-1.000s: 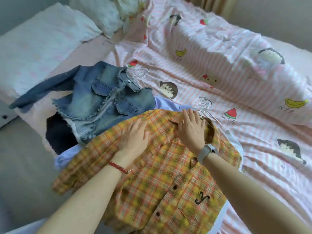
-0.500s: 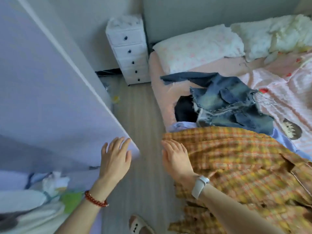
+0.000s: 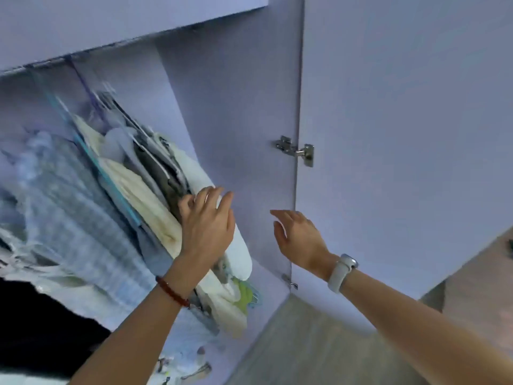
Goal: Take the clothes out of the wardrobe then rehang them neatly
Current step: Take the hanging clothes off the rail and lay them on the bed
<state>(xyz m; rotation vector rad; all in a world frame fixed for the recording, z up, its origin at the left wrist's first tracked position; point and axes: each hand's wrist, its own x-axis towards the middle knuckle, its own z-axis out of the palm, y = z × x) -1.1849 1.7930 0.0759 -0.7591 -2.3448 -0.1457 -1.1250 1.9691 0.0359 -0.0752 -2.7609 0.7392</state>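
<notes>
The pale lilac wardrobe [image 3: 238, 112] stands open in front of me. A tight row of hanging clothes [image 3: 144, 195], cream, white, grey and pale blue, fills its left side on hangers [image 3: 111, 107]. My left hand [image 3: 206, 226], with a red bead bracelet, lies with straight fingers on the rightmost white garment [image 3: 241, 251], fingertips reaching in between the garments. My right hand [image 3: 299, 237], wearing a white watch, hovers with fingers spread in the bare space right of the clothes, holding nothing.
The open wardrobe door [image 3: 402, 134] hangs on metal hinges [image 3: 298, 151] at the right. Wooden floor [image 3: 305, 343] shows below. A dark garment [image 3: 36, 329] fills the lower left, and more pale clothes [image 3: 188, 365] lie at the wardrobe bottom.
I turned from the bed with the plaid shirt and denim jacket to the wardrobe. Both hands left the shirt and rose to the hanging clothes; the left now touches them.
</notes>
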